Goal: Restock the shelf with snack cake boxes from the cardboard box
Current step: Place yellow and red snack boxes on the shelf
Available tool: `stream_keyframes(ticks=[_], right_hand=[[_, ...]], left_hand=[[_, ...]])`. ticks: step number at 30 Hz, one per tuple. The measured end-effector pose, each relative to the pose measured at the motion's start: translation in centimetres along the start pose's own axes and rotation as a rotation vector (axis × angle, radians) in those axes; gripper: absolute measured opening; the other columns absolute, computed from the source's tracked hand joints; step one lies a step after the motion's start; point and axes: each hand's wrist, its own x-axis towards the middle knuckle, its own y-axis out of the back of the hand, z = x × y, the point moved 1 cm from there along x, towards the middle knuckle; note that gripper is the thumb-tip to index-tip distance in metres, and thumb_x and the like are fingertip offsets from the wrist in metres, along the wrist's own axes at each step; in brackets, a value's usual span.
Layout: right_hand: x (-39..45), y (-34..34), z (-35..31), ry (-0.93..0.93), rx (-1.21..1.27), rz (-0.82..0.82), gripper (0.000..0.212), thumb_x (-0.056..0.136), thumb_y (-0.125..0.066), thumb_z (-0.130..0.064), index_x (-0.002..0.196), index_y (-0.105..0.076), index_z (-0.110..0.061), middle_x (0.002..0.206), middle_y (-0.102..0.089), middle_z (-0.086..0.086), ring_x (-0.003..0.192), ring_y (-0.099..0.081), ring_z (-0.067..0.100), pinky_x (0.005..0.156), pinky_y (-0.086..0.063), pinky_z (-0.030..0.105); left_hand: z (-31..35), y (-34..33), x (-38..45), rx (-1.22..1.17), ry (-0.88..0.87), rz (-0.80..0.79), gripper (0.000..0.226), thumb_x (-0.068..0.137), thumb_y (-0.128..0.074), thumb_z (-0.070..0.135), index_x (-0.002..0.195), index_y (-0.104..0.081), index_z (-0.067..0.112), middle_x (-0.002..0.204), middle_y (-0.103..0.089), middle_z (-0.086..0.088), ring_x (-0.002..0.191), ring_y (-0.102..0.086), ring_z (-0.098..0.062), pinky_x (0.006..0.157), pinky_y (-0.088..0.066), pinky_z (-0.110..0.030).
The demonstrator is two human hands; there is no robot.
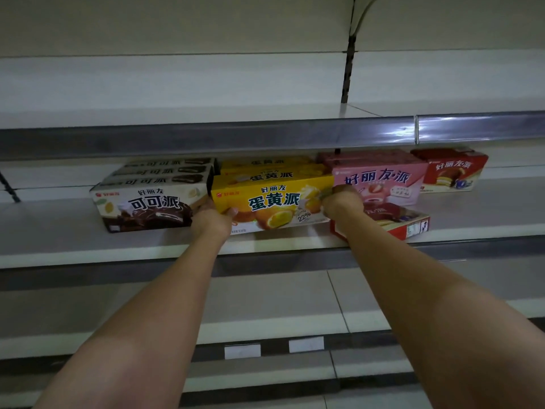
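A yellow snack cake box [269, 202] stands upright at the front of a row of like boxes on the middle shelf [59, 240]. My left hand [213, 218] grips its lower left corner and my right hand [342, 202] grips its right end. A row of brown-and-cream cocoa boxes [147, 206] stands touching it on the left. Pink strawberry boxes [383, 178] stand to its right. A red box [395, 221] lies flat in front of the pink ones, partly hidden by my right forearm. The cardboard box is out of view.
Another red box [451, 172] stands at the far right of the same shelf. The upper shelf edge [206, 137] hangs just above the box tops. Lower shelves [265, 305] carry white price tags [241, 351].
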Motion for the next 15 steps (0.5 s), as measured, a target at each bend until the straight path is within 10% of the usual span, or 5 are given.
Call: stream_keyframes(ticks=[15], right_hand=[[3.9, -2.0, 0.6, -0.053, 0.126, -0.129, 0.019, 0.080, -0.071, -0.014, 0.080, -0.052, -0.011, 0.081, -0.059, 0.005, 0.080, -0.054, 0.020, 0.087, -0.048, 0.034]], left_hand=[[0.6, -2.8, 1.8, -0.239, 0.120, 0.014, 0.050, 0.087, -0.061, 0.011, 0.134, -0.043, 0.009, 0.127, -0.055, -0.017, 0.113, -0.055, -0.035, 0.088, -0.046, -0.037]])
